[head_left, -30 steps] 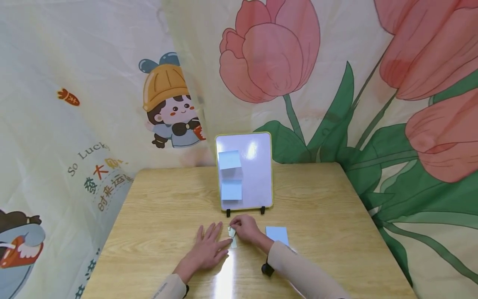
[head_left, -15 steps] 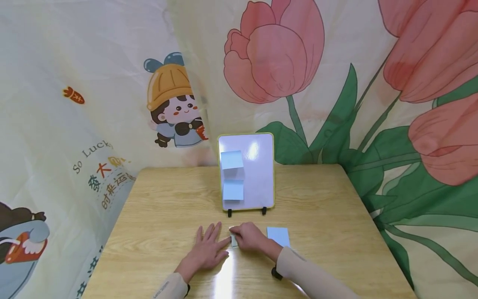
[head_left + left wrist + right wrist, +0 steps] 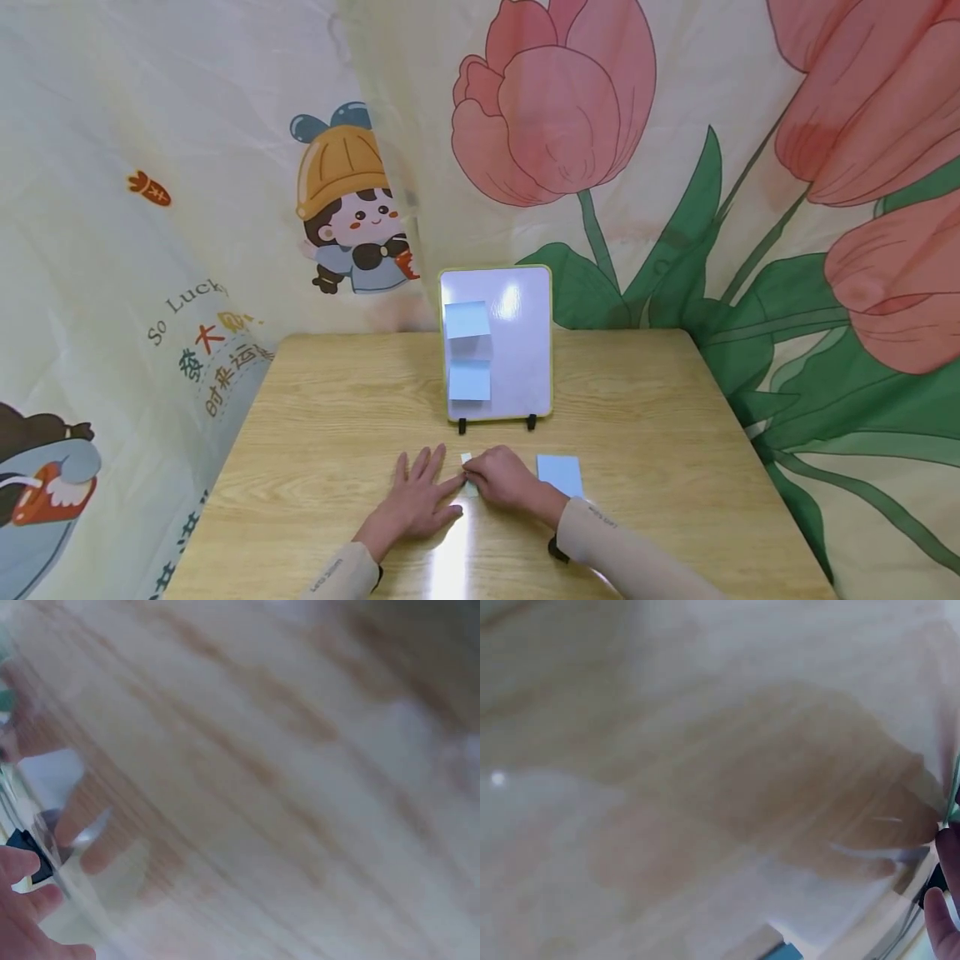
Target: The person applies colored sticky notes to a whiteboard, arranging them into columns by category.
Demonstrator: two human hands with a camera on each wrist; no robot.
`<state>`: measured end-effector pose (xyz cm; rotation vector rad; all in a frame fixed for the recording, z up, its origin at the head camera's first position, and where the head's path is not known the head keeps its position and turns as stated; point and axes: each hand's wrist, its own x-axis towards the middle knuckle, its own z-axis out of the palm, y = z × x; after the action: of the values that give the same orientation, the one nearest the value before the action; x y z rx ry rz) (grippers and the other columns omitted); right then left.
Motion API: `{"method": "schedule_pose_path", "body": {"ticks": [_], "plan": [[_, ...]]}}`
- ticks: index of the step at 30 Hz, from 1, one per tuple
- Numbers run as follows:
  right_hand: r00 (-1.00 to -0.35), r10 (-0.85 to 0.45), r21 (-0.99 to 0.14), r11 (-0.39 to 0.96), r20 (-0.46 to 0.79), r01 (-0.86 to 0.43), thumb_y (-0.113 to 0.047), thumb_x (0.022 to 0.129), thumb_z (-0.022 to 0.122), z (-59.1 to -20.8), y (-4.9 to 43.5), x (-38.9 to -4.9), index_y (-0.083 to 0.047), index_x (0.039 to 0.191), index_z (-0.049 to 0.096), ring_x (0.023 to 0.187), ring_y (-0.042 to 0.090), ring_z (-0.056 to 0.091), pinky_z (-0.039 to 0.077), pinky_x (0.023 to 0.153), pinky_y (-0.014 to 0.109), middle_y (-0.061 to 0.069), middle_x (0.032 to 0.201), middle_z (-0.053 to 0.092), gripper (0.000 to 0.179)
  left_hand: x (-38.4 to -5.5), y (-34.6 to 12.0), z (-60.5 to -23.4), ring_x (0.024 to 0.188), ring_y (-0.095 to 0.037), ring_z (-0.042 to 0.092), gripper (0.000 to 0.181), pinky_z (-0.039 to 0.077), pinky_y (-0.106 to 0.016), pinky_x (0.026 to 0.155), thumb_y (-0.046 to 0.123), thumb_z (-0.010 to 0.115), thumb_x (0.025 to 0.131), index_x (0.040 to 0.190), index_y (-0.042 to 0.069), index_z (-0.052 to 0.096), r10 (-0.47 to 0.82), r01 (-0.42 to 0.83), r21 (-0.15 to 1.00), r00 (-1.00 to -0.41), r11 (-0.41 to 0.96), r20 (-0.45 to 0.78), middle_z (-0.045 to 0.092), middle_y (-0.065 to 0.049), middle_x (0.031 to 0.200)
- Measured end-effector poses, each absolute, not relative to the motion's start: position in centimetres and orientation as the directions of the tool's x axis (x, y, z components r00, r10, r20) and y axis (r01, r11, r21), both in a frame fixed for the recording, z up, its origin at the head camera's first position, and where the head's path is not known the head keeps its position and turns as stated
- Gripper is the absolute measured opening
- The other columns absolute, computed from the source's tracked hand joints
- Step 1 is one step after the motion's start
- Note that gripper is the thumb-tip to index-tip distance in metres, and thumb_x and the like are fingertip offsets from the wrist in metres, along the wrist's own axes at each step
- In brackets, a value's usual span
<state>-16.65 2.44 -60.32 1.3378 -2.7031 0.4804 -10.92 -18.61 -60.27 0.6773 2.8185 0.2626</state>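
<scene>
A small pale green paper strip (image 3: 471, 490) lies on the table between my two hands. My left hand (image 3: 411, 506) rests flat with its fingers spread, one fingertip right at the strip's left edge. From the other side my right hand (image 3: 504, 477), fingers curled, pinches the strip around its middle and hides part of it. Its light upper end (image 3: 466, 457) shows above the fingertips. Only the fingers (image 3: 943, 915) appear at the edge of the right wrist view, and the strip's green edge (image 3: 952, 791) stands beside them.
Behind the hands a whiteboard (image 3: 521, 358) with a yellow-green frame stands on black feet. Two blue sticky notes, an upper note (image 3: 467, 320) and a lower note (image 3: 469, 381), are on its left half. A light blue square pad (image 3: 558, 473) lies by my right wrist. A printed cloth (image 3: 337, 50) hangs behind the table.
A second ago my right hand held up a folded part of the strip. It then came down onto the strip and slid slightly toward me along it. The left hand stays put.
</scene>
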Motion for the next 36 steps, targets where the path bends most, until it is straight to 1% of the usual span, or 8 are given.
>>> {"method": "schedule_pose_path", "body": {"ticks": [4,7,13,18,25,28,31,36], "plan": [[-0.615,-0.737,-0.236,0.568,0.280,-0.789,-0.015,0.091,0.070,-59.7,2.6,-17.5,-0.017,0.092,0.079,0.082,0.008,0.071,0.057,0.079,0.031,-0.008,0.089,0.077,0.010,-11.1,-18.5,-60.1,0.149,-0.047,0.017,0.056,0.007,-0.075,0.113,0.062,0.038,0.099,0.149,0.038,0.042,0.463,0.419,0.232,-0.866,0.878,-0.187,0.015,-0.020,0.164],[-0.646,-0.699,-0.243,0.598,0.307,-0.764,-0.015,0.089,0.072,-59.2,2.6,-18.4,-0.016,0.092,0.080,0.082,0.009,0.071,0.058,0.077,0.029,-0.006,0.088,0.077,0.009,-11.1,-18.4,-59.9,0.149,-0.047,0.017,0.056,0.006,-0.075,0.113,0.063,0.039,0.098,0.149,0.038,0.043,0.463,0.417,0.234,-0.865,0.878,-0.195,0.016,-0.020,0.164],[-0.723,-0.637,-0.283,0.665,0.269,-0.691,-0.016,0.088,0.073,-58.6,3.0,-20.0,-0.017,0.094,0.081,0.082,0.011,0.073,0.059,0.075,0.028,-0.006,0.090,0.078,0.010,-11.4,-18.3,-59.3,0.150,-0.046,0.014,0.057,0.003,-0.074,0.114,0.066,0.038,0.097,0.148,0.040,0.044,0.455,0.406,0.227,-0.858,0.885,-0.238,0.013,-0.018,0.165],[-0.757,-0.598,-0.333,0.680,0.265,-0.654,-0.015,0.087,0.075,-58.1,3.1,-20.9,-0.015,0.093,0.081,0.079,0.014,0.073,0.059,0.073,0.030,-0.003,0.088,0.078,0.009,-11.8,-18.3,-59.0,0.149,-0.046,0.017,0.058,0.006,-0.074,0.114,0.067,0.041,0.095,0.147,0.042,0.045,0.464,0.418,0.211,-0.846,0.883,-0.262,0.015,-0.018,0.165],[-0.795,-0.551,-0.361,0.709,0.253,-0.606,-0.016,0.086,0.074,-57.3,3.5,-21.6,-0.017,0.092,0.082,0.081,0.015,0.073,0.058,0.073,0.032,-0.003,0.087,0.078,0.009,-12.2,-18.8,-58.9,0.149,-0.047,0.017,0.059,0.007,-0.073,0.114,0.068,0.049,0.092,0.145,0.042,0.047,0.497,0.440,0.245,-0.821,0.864,-0.279,0.017,-0.020,0.164],[-0.792,-0.544,-0.358,0.706,0.278,-0.611,-0.014,0.086,0.074,-56.9,3.8,-21.9,-0.017,0.092,0.082,0.080,0.015,0.073,0.059,0.072,0.032,-0.002,0.086,0.078,0.010,-12.4,-19.1,-58.9,0.149,-0.046,0.016,0.058,0.006,-0.072,0.115,0.067,0.048,0.092,0.144,0.042,0.048,0.517,0.454,0.260,-0.807,0.852,-0.285,0.016,-0.020,0.164],[-0.761,-0.568,-0.344,0.679,0.313,-0.649,-0.011,0.087,0.072,-56.3,4.3,-22.0,-0.014,0.092,0.082,0.079,0.016,0.073,0.059,0.072,0.033,0.001,0.087,0.078,0.011,-12.8,-19.4,-58.5,0.149,-0.047,0.015,0.055,0.005,-0.072,0.115,0.064,0.049,0.094,0.143,0.039,0.051,0.544,0.471,0.288,-0.790,0.834,-0.283,0.015,-0.021,0.164],[-0.734,-0.602,-0.340,0.650,0.315,-0.680,-0.006,0.090,0.068,-55.0,5.7,-22.1,-0.010,0.098,0.080,0.082,0.019,0.074,0.060,0.073,0.035,0.004,0.091,0.078,0.016,-13.7,-20.1,-58.1,0.149,-0.047,0.015,0.052,0.006,-0.072,0.115,0.063,0.047,0.095,0.140,0.038,0.055,0.593,0.519,0.298,-0.755,0.801,-0.280,0.014,-0.021,0.164]]}}
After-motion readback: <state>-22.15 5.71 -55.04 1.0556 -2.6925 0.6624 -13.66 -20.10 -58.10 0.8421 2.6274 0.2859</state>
